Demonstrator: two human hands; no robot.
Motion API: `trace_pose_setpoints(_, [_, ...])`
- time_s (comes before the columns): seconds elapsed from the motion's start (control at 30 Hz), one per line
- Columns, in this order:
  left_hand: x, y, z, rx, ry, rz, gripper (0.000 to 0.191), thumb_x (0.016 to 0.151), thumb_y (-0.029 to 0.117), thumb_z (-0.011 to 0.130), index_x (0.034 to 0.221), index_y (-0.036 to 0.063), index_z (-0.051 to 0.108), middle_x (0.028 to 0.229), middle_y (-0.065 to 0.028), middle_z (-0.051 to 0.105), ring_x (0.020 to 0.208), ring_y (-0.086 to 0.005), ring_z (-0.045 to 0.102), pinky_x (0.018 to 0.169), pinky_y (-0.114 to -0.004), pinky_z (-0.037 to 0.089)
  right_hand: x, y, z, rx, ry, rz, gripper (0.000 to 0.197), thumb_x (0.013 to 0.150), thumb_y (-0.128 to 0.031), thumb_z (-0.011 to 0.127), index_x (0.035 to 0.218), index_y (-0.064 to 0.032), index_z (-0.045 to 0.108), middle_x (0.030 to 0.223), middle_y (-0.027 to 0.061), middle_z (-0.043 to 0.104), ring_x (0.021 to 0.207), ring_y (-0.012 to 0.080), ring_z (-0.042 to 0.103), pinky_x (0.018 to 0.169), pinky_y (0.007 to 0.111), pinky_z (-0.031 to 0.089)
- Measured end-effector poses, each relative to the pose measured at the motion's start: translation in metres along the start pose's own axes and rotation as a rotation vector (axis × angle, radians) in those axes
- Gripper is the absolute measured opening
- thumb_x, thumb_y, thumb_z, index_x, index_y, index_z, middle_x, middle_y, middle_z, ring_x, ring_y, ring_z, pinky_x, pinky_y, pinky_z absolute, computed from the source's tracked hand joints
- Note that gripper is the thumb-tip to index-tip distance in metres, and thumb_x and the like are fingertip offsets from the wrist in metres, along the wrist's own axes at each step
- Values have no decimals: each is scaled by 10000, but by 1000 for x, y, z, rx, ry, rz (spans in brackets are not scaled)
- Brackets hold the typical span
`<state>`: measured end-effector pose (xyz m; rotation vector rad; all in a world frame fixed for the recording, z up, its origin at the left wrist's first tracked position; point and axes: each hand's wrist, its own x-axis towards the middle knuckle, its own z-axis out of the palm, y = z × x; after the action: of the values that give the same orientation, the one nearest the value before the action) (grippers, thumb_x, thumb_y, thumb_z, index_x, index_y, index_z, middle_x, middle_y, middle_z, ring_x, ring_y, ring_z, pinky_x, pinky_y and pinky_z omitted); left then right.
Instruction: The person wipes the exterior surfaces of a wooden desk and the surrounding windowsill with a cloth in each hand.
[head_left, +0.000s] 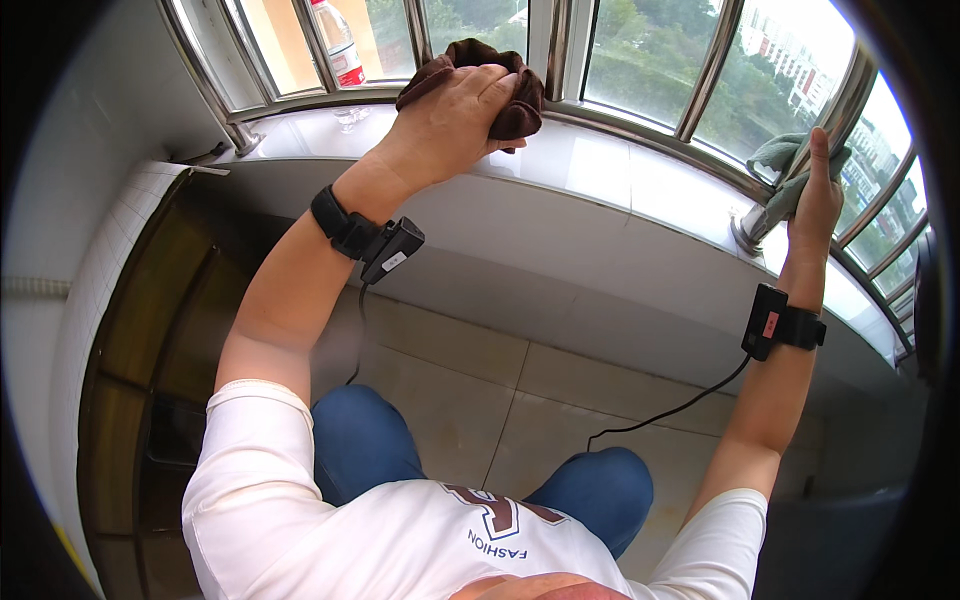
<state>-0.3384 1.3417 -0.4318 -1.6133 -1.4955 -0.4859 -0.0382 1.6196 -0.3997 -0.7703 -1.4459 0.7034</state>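
My left hand (450, 120) grips a bunched dark brown cloth (525, 97) against the lower rail and bars of a metal window guard (559, 52). Over at the right, my right hand (819, 187) is wrapped around a grey-green cloth (784, 199) that lies around a thick metal post of the guard, with the thumb pointing up along it. Below both hands runs a glossy white tiled sill (592, 161). Each wrist wears a black strap with a small cabled device.
A plastic bottle with a red and white label (345, 56) stands behind the bars at the upper left. A dark cabinet (150, 315) with a pale top is on the left. Cables hang from both wrist devices near my knees, above a tiled floor (480, 375).
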Motion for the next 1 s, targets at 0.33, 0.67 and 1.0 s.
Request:
trace_pose_setpoints(0.33, [-9, 3, 11, 109, 109, 42, 443, 785, 122, 614, 1220, 70, 549, 1231, -38, 536, 1095, -241, 507, 961, -360, 409, 10, 1, -20, 181, -95, 33, 652, 778, -610, 668, 965, 14, 630, 834, 55, 618, 699, 108, 611, 615, 225, 497])
trace_pose_setpoints(0.67, [-74, -100, -22, 56, 136, -145, 329, 852, 282, 621, 1128, 104, 606, 1118, -59, 608, 1097, -267, 532, 977, -389, 394, 14, 2, -12, 198, -84, 69, 658, 799, -568, 672, 1059, 33, 607, 963, 94, 614, 828, 164, 618, 714, 275, 503])
trace_pose_setpoints(1.0, [-81, -90, -23, 213, 31, -168, 462, 806, 168, 636, 1249, 86, 532, 1292, -51, 508, 1212, -220, 470, 1073, -372, 333, 19, 6, -18, 204, -107, 80, 711, 792, -589, 665, 1090, 53, 596, 1012, 106, 607, 843, 172, 613, 701, 270, 503])
